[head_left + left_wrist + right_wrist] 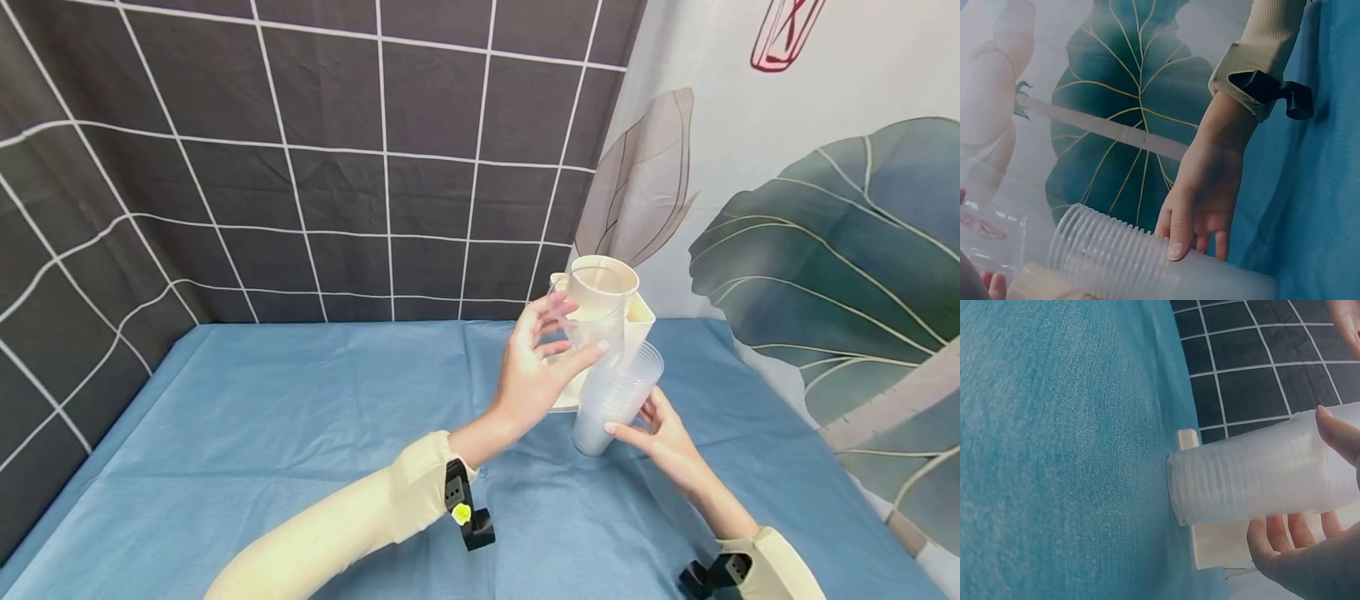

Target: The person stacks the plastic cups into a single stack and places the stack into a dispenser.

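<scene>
My left hand [536, 362] holds a single clear plastic cup [609, 329], thumb on its near side and fingers on the left. Below it a tall stack of translucent plastic cups [618, 396] stands tilted on the table, its rims toward the upper right. My right hand [667, 442] grips the stack from the right, near its lower half. In the right wrist view, that thumb and the fingers lie on opposite sides of the cup stack [1254, 472]. Right behind the cups is a cream-coloured stand with an upright tube [600, 262], partly hidden by them and by my left hand.
A blue cloth [315, 417] covers the table. Dark curtain with a white grid [322, 192] hangs behind and at the left. A white curtain with leaf prints [840, 275] borders the right side. Each wrist carries a small black camera [465, 508].
</scene>
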`<state>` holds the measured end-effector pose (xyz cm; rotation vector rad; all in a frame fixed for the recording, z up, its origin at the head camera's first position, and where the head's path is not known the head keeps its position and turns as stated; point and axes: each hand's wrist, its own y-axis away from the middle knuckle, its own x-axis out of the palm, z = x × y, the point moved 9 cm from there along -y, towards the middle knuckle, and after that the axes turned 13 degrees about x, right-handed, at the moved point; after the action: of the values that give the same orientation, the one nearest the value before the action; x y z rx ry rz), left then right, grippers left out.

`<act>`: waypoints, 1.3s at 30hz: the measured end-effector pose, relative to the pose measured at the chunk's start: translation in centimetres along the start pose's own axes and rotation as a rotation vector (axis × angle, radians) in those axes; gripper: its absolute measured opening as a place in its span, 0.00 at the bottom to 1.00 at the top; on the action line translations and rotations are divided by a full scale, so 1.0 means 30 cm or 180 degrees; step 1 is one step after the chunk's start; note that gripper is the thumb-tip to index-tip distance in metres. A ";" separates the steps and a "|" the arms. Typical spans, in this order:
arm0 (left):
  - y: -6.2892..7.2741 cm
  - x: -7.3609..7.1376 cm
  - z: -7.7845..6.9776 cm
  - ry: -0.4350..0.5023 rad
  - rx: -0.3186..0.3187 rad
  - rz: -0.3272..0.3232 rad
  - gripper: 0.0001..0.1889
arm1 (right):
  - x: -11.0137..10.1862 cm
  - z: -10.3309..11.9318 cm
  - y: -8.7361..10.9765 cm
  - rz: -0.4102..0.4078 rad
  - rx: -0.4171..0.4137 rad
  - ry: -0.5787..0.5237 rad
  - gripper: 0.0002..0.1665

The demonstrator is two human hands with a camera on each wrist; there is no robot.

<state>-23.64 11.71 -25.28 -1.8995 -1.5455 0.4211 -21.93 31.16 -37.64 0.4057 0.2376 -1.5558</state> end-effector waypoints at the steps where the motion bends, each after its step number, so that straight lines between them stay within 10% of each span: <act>1: -0.005 0.005 -0.002 0.0001 0.0011 0.0018 0.35 | 0.000 0.001 0.000 -0.0004 -0.0005 0.0011 0.49; 39: -0.023 0.129 0.084 -0.0508 0.0083 0.0654 0.34 | 0.003 0.004 0.003 0.0015 -0.0076 -0.0086 0.47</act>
<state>-24.71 16.17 -26.13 -2.0545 -1.4399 0.6949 -21.84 31.02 -37.56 0.3660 0.2338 -1.5515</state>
